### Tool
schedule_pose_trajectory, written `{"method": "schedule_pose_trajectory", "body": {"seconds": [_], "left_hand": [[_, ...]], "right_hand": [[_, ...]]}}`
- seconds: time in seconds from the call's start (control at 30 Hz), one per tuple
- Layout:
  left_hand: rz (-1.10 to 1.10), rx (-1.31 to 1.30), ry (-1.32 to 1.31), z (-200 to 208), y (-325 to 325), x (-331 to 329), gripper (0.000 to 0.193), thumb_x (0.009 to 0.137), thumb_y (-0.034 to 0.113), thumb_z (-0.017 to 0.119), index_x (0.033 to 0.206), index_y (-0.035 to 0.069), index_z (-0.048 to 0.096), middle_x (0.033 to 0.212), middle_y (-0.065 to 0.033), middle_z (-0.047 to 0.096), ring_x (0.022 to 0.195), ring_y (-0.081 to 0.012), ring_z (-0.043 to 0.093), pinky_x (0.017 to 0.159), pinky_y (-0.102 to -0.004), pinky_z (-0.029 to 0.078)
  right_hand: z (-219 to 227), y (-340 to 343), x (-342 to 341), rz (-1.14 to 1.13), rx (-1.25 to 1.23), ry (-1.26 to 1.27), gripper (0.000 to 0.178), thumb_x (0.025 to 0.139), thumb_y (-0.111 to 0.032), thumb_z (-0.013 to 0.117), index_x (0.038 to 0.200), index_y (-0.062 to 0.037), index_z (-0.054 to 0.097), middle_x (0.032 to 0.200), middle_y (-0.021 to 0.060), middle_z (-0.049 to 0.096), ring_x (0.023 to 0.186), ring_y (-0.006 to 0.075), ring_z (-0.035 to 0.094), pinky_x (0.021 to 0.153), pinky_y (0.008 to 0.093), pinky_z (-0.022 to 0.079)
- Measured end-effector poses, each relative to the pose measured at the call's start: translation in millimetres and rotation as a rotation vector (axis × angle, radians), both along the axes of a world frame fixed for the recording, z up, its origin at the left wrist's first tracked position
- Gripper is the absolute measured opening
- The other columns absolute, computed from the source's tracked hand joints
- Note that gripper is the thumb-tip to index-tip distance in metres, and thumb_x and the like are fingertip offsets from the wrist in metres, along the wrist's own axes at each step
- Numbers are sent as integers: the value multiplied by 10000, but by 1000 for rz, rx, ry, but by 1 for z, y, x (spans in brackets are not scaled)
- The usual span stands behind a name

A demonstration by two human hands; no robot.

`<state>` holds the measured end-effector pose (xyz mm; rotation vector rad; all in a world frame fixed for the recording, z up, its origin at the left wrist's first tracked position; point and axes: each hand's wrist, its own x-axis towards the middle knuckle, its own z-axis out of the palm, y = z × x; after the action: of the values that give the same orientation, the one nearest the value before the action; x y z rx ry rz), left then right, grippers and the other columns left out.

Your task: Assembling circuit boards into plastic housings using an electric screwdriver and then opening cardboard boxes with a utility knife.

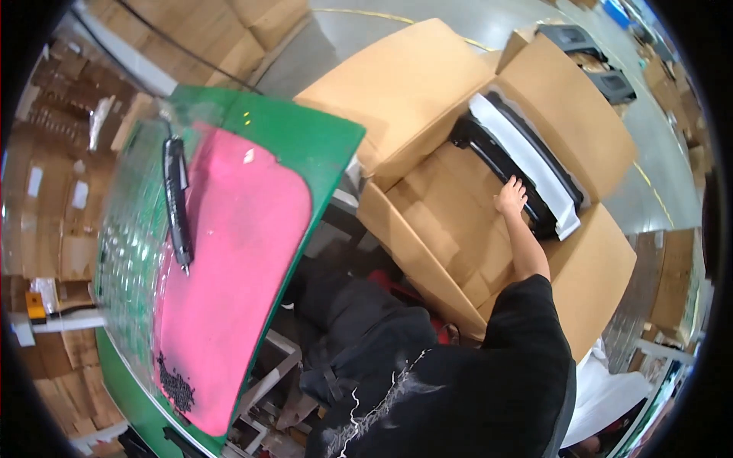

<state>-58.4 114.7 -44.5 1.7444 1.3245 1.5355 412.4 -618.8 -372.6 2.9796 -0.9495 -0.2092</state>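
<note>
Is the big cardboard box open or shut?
Open: the cardboard box has its flaps spread outward, and the right hand reaches inside to a black part.

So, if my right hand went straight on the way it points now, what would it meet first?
The right hand would first meet the long, glossy black part; its fingers already seem to touch it, though depth is hard to judge. The thin white sheet lies beyond.

Your right arm (527,243) is stretched way out front, right hand (511,196) knuckles up, fingers (517,186) slightly apart, but honestly can't tell your grip.
</note>
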Motion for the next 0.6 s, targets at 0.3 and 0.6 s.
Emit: {"method": "schedule_pose_trajectory", "body": {"seconds": [0.3,0.6], "left_hand": [[-111,197,142,41,15,9,248,858,176,536,1003,-7,623,949,-127,600,852,-232,568,786,-362,469],[-148,228,172,67,-49,54,191,837,121,544,912,-26,639,829,-137,607,756,-244,572,702,-340,489]], "right_hand": [[6,-42,-1,-24,-112,-272,691,726,-138,671,1325,-76,333,1325,76,416,1274,225,359,1023,427,325],[-55,-58,-38,48,374,419,918,697,-391,716,1411,-59,243,1279,188,524,1206,358,479,1081,544,223]]}}
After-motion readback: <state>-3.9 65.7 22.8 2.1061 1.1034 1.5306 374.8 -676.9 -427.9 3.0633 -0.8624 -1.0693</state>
